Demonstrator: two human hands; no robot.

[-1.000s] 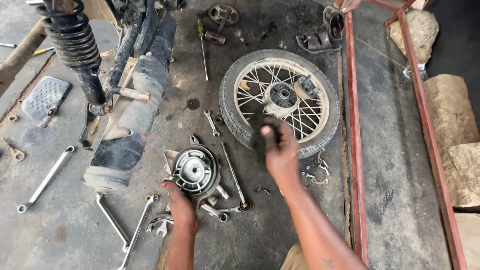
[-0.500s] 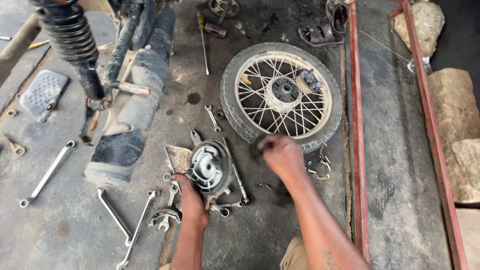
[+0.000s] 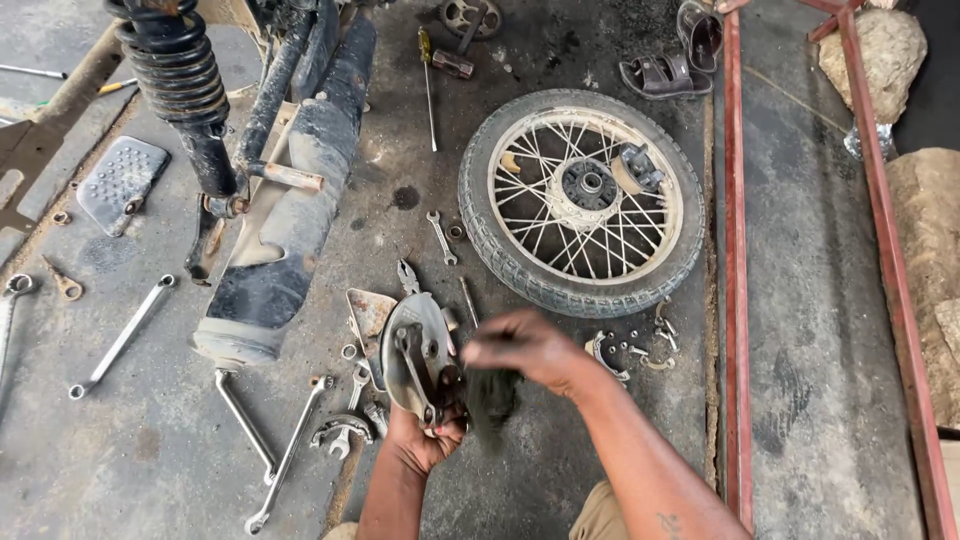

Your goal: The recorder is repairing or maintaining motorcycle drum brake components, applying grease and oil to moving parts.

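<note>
Just below the centre of the frame, a round metal brake plate point(image 3: 415, 350) is held tilted on edge above the concrete floor point(image 3: 150, 440). It is gripped at its lower rim by the left hand point(image 3: 425, 435), whose fingers are curled closed around the edge. Just right of the plate, the right hand point(image 3: 525, 350) is seen blurred, its fingers bunched closed over a dark rag point(image 3: 492, 395), which hangs down beside the plate's lower edge; whether the rag touches the plate cannot be told.

A spoked wheel point(image 3: 582, 200) with its tyre is laid flat in the upper middle right, just above the right hand. Small loose parts point(image 3: 635, 350) are scattered between the wheel and the right forearm. A dusty exhaust muffler point(image 3: 285, 230) is stretched from the upper middle down to the left of the plate, and a black coil shock absorber point(image 3: 180, 80) is seen in the upper left. Spanners point(image 3: 120, 335) are spread over the floor at left and lower left. A pair of sandals point(image 3: 680, 55) is placed at the top, beside a red metal frame point(image 3: 735, 250) that runs down the right side.
</note>
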